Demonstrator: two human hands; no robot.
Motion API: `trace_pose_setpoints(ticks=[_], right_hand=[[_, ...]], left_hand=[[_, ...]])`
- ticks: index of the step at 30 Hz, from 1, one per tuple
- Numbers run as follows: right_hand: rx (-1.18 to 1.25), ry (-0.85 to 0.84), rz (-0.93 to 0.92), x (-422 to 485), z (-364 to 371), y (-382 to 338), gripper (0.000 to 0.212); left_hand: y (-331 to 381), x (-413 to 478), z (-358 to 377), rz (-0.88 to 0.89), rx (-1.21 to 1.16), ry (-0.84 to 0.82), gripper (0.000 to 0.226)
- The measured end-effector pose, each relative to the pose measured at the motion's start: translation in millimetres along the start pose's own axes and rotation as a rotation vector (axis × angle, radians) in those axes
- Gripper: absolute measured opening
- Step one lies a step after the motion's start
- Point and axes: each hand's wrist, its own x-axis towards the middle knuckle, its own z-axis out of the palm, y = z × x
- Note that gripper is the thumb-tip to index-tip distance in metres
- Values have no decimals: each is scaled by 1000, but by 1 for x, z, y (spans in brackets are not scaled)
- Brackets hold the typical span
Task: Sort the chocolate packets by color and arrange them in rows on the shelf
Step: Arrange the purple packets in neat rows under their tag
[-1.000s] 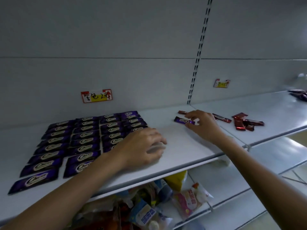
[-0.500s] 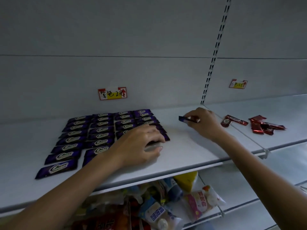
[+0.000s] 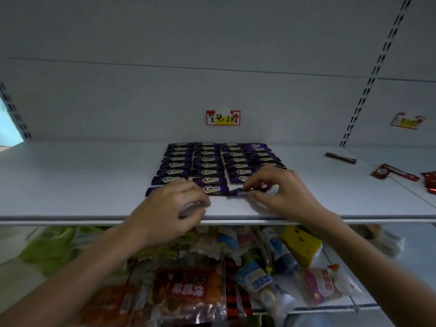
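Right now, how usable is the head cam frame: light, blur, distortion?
Head view: dim, flat, bluish light; the front purple packets read sharp, the back rows go soft. Head view: motion blur smears the green bag on the lower shelf and the left hand at its fingertips. Head view: wide-angle distortion leans the slotted rail inward.

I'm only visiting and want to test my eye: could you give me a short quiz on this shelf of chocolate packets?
1. True or false: the red packets lie left of the purple packets.
2. What does the right hand pinch? A) a purple packet B) a red packet C) nothing
3. The purple packets form ___ columns.
Key: 1 false; 2 A; 3 four.
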Motion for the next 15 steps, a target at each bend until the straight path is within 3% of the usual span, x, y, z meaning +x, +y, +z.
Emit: trace_pose_setpoints(ticks=[3, 8, 15], right_hand=[[-21, 2, 47, 1, -2, -1, 26], [-100, -34, 38, -8, -4, -1, 8], [-113, -50, -15, -18, -7, 8, 18]], left_hand=[[1, -2, 2, 6, 6, 27, 30], [0, -1, 6, 18, 4, 46, 27], [-2, 2, 5, 18, 2, 38, 31]])
